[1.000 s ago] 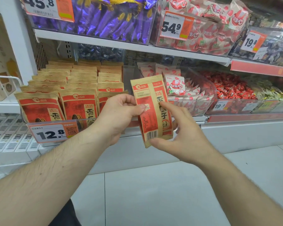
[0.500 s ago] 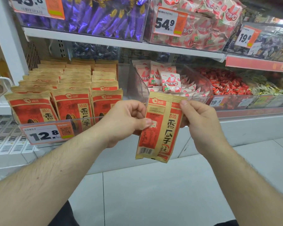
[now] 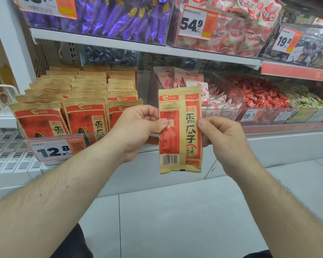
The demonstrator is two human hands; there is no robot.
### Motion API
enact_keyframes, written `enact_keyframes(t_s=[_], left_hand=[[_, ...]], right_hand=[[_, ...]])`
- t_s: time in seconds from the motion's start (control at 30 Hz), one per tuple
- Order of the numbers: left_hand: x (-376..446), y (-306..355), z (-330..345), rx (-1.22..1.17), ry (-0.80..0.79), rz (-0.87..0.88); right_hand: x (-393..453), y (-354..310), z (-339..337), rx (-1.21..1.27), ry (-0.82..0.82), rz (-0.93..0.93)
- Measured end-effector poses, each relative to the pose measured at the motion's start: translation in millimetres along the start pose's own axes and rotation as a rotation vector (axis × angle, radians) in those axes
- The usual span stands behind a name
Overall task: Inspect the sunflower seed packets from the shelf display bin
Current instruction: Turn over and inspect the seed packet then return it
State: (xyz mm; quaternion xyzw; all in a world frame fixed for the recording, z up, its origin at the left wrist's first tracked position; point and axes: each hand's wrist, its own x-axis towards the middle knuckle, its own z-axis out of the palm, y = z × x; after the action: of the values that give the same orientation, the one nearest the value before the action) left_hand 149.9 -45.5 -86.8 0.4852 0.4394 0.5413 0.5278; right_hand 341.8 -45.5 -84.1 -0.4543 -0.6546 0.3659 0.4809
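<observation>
Your fingers are curled on both sides of one sunflower seed packet (image 3: 180, 129), pinching it. Left hand (image 3: 136, 130) has its thumb pressed flat on the packet's left half, approx mid-height, w/ the other fingers tucked behind. Right hand (image 3: 222, 135) grips the right edge, thumb tip on the front, fingers wrapped round the back. Neither hand is slack; both have hold of the same packet and nothing else.

The packet stands upright in front of you, back side facing you: a central seam strip w/ printed date lines near the top, a red text panel, a barcode at the bottom left, big characters down the right half. It's held out in front of the shelf, apart from the stock, level w/ the shelf edge.

The display bin (image 3: 63, 135) sits to your left on the shelf, clear front wall, packed w/ rows of matching kraft-and-red packets (image 3: 84, 118) standing upright, approx three across. A price tag (image 3: 54, 149) reading 12.8 is clipped on its front.

Right of that bin, a clear tub holds pink-and-white sweets (image 3: 213, 97), then red-wrapped candies (image 3: 261, 94). Shelf above has purple wrapped items (image 3: 119, 17) and a 54.9 tag (image 3: 194, 23). Pale tiled floor (image 3: 175, 220) below.
</observation>
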Motion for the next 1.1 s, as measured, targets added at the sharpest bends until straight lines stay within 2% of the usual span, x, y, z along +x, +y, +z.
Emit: enact_keyframes(t_s=[0.33,0.63,0.77,0.93,1.1], left_hand=[[1.3,1.5,-1.1,-0.123,0.02,-0.064],[6.1,-0.9,-3.2,-0.243,0.047,-0.111],[7.1,-4.3,-2.9,-0.262,0.029,-0.113],[5.7,-5.9,0.9,-0.207,-0.007,-0.079],[5.0,-10.5,4.5,-0.161,0.075,0.031]], right_hand=[[-1.1,-1.8,-3.6,0.04,-0.115,-0.014],[-6.1,-7.6,-9.5,0.016,-0.362,-0.065],[-9.1,-14.1,-7.5,-0.045,-0.394,-0.067],[-15.9,-20.2,-0.2,-0.1,-0.434,-0.066],[-20.1,-21.9,6.2,-0.211,-0.439,-0.039]])
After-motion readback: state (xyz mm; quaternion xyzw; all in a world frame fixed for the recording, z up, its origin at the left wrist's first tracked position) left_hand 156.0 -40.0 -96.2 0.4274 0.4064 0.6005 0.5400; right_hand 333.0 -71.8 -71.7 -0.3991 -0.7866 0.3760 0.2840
